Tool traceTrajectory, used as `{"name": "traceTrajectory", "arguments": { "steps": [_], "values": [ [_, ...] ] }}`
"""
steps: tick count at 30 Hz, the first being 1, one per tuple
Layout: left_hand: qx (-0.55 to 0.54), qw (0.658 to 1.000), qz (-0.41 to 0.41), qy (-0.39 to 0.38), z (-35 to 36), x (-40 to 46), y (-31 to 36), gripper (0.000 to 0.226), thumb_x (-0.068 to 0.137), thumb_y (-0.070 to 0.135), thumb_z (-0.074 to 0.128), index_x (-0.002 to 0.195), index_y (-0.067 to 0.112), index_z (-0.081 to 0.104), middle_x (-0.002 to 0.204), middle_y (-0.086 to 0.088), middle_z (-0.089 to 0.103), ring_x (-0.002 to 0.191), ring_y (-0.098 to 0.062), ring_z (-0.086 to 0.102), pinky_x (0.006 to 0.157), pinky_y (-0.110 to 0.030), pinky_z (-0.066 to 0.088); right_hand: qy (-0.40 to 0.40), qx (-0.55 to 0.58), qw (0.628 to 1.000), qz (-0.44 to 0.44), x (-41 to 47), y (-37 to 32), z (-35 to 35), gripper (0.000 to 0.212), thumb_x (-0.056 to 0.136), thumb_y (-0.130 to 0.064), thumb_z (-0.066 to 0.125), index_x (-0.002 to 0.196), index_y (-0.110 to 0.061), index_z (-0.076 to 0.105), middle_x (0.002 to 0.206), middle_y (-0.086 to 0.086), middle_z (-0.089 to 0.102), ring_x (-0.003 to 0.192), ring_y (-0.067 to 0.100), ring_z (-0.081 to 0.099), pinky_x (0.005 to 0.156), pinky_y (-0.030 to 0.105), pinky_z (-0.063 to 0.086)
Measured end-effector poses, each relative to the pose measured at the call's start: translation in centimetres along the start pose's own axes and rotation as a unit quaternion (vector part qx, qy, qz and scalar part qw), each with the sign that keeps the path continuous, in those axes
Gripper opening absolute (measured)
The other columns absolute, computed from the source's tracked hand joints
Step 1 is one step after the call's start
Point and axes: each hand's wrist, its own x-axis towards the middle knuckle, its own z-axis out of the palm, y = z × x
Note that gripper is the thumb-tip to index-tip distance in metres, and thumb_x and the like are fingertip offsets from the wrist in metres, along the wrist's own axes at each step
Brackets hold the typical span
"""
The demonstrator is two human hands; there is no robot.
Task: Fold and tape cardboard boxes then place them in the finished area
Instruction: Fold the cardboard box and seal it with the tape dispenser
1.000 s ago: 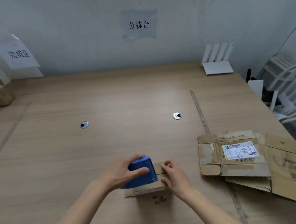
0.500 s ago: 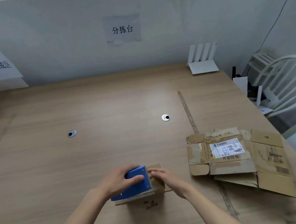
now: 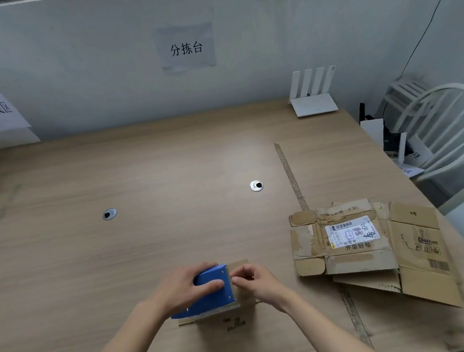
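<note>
Small cardboard box [image 3: 236, 317] at the near edge of the wooden table [image 3: 147, 236], directly under both hands, top seam apparently running left to right between them. Blue tape dispenser [image 3: 210, 290] gripped by the left hand [image 3: 183, 287], fingers curled round its body, resting on the box top with its face turned right toward the right hand [image 3: 256, 282], whose fingertips [image 3: 236, 278] look pinched just beside that face, probably on the tape end, though too small to tell. Next pull likely along the seam; flattened cartons [image 3: 367, 248] well apart to the right.
</note>
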Motion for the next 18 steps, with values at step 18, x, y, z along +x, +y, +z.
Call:
{"name": "traceTrajectory", "arguments": {
  "steps": [18],
  "values": [
    [0.165,0.986,-0.016,-0.015,2.4,3.9,1.1,0.086,0.074,0.094,0.029,0.149,0.052,0.032,0.127,0.019,0.065,0.095,-0.007,0.06,0.064,-0.023,0.037,0.146,0.085,0.98,0.103,1.1,3.2,-2.7,0.009,0.097,-0.005,0.064,0.1,-0.009,0.072,0.099,0.012,0.071,0.086,0.018,0.073,0.073,0.025,0.062]
  ]
}}
